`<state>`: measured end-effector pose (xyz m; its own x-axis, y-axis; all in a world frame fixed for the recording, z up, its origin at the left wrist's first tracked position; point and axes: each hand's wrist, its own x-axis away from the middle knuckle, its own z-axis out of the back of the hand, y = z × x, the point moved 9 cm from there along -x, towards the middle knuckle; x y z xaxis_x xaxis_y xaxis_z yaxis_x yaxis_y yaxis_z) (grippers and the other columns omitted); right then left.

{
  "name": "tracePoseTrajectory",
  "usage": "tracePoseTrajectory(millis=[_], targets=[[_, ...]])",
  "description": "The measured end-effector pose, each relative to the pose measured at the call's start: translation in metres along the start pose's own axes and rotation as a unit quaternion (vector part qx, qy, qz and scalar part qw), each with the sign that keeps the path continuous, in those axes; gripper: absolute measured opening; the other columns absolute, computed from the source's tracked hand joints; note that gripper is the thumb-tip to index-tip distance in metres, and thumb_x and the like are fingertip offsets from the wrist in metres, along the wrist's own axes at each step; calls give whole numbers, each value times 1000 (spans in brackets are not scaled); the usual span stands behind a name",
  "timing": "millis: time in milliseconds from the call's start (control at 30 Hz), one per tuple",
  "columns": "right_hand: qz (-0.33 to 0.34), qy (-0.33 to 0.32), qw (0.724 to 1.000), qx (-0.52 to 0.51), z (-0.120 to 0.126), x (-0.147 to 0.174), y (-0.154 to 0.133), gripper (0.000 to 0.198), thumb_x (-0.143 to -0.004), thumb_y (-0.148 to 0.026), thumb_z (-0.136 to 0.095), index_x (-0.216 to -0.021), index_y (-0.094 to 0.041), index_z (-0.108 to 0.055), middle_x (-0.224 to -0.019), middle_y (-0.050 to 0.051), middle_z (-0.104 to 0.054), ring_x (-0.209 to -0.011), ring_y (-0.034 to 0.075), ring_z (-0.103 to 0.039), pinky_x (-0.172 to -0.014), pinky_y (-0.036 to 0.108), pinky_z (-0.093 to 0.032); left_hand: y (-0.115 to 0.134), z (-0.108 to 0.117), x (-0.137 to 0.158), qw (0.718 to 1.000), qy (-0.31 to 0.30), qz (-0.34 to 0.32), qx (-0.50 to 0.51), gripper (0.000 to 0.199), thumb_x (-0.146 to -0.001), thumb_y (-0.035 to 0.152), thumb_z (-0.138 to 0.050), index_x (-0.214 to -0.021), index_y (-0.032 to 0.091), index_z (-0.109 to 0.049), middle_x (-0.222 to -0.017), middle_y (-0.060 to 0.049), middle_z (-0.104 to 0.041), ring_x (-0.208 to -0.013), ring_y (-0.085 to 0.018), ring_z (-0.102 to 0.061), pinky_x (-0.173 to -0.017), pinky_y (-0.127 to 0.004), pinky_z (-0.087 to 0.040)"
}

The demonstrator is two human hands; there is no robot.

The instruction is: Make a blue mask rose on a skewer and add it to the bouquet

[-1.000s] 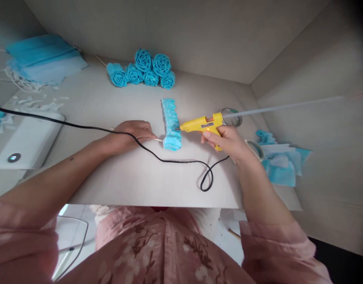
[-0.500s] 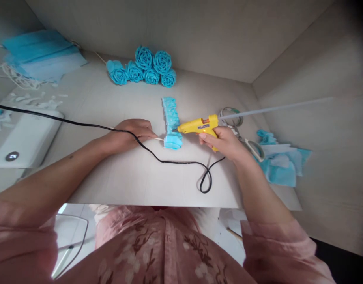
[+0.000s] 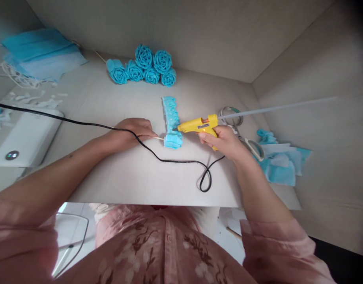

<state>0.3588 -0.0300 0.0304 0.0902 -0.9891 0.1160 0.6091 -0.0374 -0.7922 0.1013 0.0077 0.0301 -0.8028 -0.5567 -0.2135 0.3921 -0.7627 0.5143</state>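
Observation:
My right hand is wrapped round a yellow glue gun, with a long clear glue stick jutting from its back. The nozzle points left and meets the pleated blue strip, which lies lengthwise away from me on the table. My left hand pinches a thin wooden stick. The stick's tip reaches the near end of the strip, where the blue material is folded over. Most of the stick is hidden under my left hand.
A black cord crosses over my left wrist and loops near the front edge. Blue rosettes are grouped at the back. Face masks and a white power bank lie left; scissors, a tape roll and blue scraps right.
Almost nothing differs. Both hands hold their places, and the glue gun's nozzle stays near the same part of the strip.

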Motion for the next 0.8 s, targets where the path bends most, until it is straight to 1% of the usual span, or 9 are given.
tracePoseTrajectory(millis=[233, 433, 567, 800], targets=[[0, 10, 1000, 6, 2, 0, 0, 44, -82, -62, -70, -69, -20, -65, -54, -2, -54, -48, 12, -46, -50, 28, -33, -2, 0, 0, 1000, 2, 5, 6, 38, -106, 42, -49, -108, 25, -82, -94, -6, -73, -85, -16, -67, -78, -23, -45], [4, 16, 1000, 10, 4, 1, -4, 43, -81, -60, -71, -69, -19, -65, -59, 0, -56, -52, 12, -47, -51, 28, -34, -2, -1, 0, 1000, -2, 1, -2, 39, -106, 42, -48, -109, 23, -82, -96, -6, -73, -87, -17, -67, -79, -24, -45], [-6, 7, 1000, 9, 6, 2, -3, 43, -81, -60, -71, -71, -19, -65, -58, -1, -54, -51, 12, -46, -51, 28, -34, -2, 0, 1, 1000, 2, 0, 1, 37, -106, 40, -49, -106, 23, -83, -96, -6, -73, -85, -16, -66, -79, -23, -45], [10, 11, 1000, 2, 15, 4, -2, 42, -82, -60, -75, -69, -21, -64, -59, 0, -54, -53, 13, -44, -48, 29, -32, -1, 0, 0, 1000, -5, -1, -3, 38, -106, 40, -48, -107, 23, -82, -94, -6, -73, -84, -16, -66, -76, -22, -44]])
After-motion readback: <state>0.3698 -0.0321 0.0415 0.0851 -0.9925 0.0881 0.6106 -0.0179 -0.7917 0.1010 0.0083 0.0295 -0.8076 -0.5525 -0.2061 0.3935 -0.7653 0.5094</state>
